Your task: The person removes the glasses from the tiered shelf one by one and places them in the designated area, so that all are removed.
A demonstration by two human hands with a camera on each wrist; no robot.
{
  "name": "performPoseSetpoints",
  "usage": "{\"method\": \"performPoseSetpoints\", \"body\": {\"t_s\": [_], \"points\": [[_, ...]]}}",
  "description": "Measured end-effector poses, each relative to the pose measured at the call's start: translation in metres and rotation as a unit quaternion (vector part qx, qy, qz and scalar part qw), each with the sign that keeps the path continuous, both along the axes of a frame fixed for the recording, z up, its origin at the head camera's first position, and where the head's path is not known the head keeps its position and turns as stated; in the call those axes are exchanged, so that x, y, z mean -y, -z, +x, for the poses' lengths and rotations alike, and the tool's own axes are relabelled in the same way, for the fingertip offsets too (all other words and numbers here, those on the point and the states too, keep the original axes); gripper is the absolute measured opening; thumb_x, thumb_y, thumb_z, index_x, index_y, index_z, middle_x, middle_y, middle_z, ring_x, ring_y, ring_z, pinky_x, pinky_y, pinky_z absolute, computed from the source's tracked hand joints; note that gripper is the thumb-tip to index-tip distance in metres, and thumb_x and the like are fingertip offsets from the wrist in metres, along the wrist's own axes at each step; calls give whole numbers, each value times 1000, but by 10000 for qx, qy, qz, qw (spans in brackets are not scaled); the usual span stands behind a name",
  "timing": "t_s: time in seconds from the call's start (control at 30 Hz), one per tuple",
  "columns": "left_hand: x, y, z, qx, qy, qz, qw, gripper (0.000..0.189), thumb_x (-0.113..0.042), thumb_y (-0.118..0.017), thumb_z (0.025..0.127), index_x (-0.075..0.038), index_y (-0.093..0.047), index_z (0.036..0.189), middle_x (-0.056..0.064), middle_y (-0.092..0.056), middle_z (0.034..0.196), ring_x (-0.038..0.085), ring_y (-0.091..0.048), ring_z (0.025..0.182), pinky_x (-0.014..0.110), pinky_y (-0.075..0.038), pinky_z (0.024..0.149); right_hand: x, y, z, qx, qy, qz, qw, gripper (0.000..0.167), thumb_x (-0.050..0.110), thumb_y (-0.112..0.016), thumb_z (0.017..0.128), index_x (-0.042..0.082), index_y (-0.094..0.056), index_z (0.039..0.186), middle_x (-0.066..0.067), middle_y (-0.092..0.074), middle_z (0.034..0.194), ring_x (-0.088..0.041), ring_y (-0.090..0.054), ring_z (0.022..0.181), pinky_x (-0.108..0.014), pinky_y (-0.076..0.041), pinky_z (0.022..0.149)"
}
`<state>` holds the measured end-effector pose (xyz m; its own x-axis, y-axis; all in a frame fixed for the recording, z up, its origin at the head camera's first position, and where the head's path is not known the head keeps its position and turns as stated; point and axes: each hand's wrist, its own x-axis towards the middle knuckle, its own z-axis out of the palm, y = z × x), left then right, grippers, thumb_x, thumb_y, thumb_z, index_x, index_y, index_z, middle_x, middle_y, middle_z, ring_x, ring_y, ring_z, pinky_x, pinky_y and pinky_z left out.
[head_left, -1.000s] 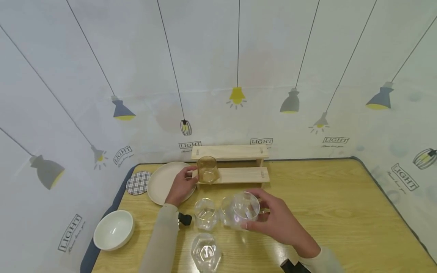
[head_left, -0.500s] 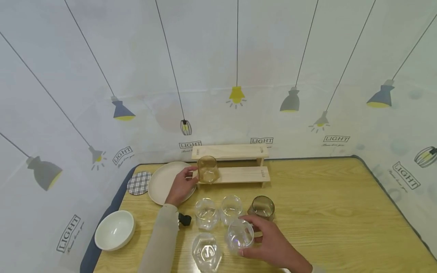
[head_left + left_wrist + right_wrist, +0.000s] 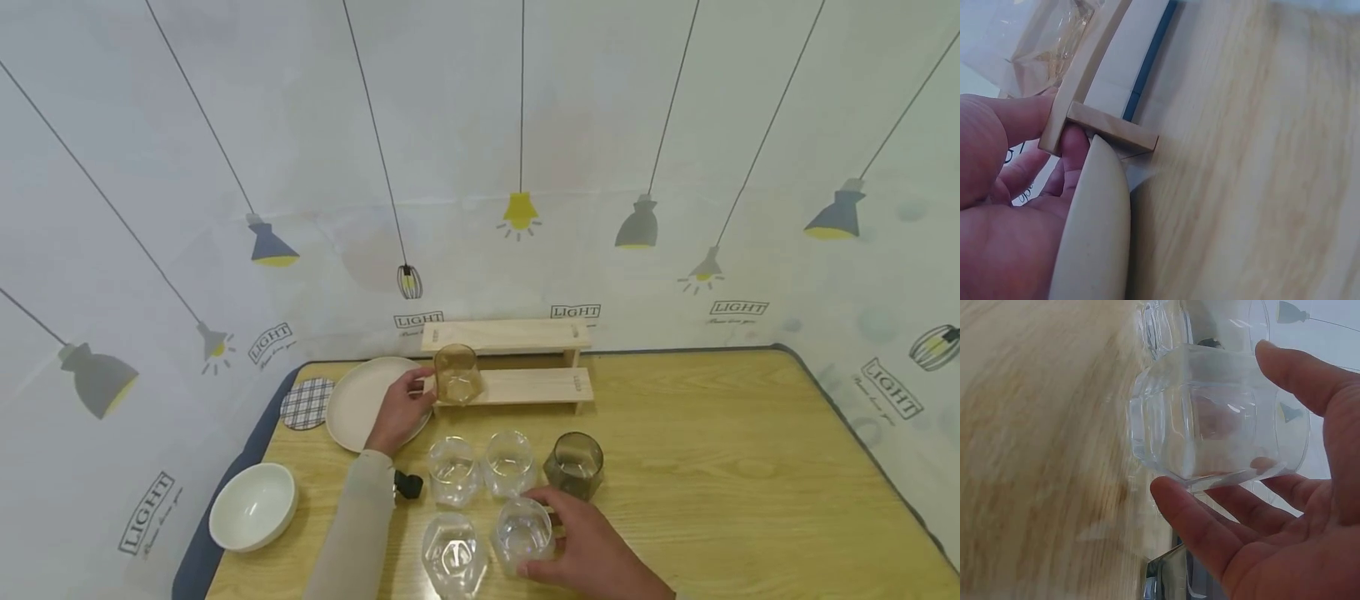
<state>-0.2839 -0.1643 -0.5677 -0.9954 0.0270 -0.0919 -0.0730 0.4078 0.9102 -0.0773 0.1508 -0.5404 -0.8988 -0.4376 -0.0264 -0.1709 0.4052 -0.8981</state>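
A faceted clear glass (image 3: pixel 522 533) stands in the front row, and my right hand (image 3: pixel 596 546) holds it, thumb on one side and fingers on the other. In the right wrist view the glass (image 3: pixel 1210 425) appears close up with its base at the tabletop. My left hand (image 3: pixel 401 408) pinches the left end of the lower step of a two-tier wooden shelf (image 3: pixel 528 385). The left wrist view has the thumb over the wooden board (image 3: pixel 1063 115) and fingers under it. On that step, right beside this hand, stands an amber glass (image 3: pixel 457 375).
Two clear glasses (image 3: pixel 453 471) stand side by side behind, with a smoky brown glass (image 3: pixel 574 463) to their right. Another clear glass (image 3: pixel 453 550) is front left. A beige plate (image 3: pixel 352 408) lies under the left hand, near a checked coaster (image 3: pixel 307 404) and white bowl (image 3: pixel 253 507).
My right hand has brought the clear glass toward the front and slightly left, uncovering the smoky brown glass and a clear glass behind. The left hand has stayed at the shelf.
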Motion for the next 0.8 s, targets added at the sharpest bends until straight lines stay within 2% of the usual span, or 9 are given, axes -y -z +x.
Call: {"method": "performPoseSetpoints", "body": {"t_s": [0.13,0.23,0.37,0.47,0.53,0.8], "points": [[-1,-1,2,-48,-17,26,10000,47,-20,-72,100,-15,-62,145,19,-67,134,35,-67,122,50,-56,103,0,-1,-1,-317,-92,247,9992,73,40,-94,78,16,-60,138,-3,-72,122,-21,-74,106,-28,-61,83],[-2,0,2,-38,-25,23,10000,47,-19,-71,100,-15,-62,146,18,-67,135,34,-67,123,48,-56,102,1,-4,-3,-596,-82,694,9958,76,45,-95,76,17,-60,138,1,-72,122,-18,-73,107,-30,-60,87],[-1,0,2,19,-27,32,10000,47,-19,-71,101,-16,-61,146,18,-66,135,34,-66,125,47,-56,103,1,-8,-1,-969,-21,1436,9849,89,57,-93,73,16,-57,143,3,-68,133,-19,-68,119,-40,-59,97],[-1,0,1,0,-18,38,10000,46,-19,-70,101,-15,-61,146,19,-66,135,35,-66,125,47,-55,104,0,-13,0,-1257,20,1668,9779,93,60,-92,74,14,-56,146,1,-66,141,-21,-65,125,-47,-57,102],[-1,-1,0,-9,0,39,10000,46,-19,-70,101,-15,-61,146,19,-67,135,35,-66,125,48,-55,104,0,-16,-1,-1380,40,1619,9771,90,59,-90,77,13,-57,146,1,-66,142,-21,-65,125,-45,-58,101],[0,0,-1,31,8,67,10000,46,-21,-72,100,-15,-62,145,19,-66,137,35,-66,127,49,-53,108,-3,-37,-11,-1280,22,753,9889,57,47,-83,91,19,-62,136,-1,-70,135,-24,-70,118,-38,-64,88]]}}
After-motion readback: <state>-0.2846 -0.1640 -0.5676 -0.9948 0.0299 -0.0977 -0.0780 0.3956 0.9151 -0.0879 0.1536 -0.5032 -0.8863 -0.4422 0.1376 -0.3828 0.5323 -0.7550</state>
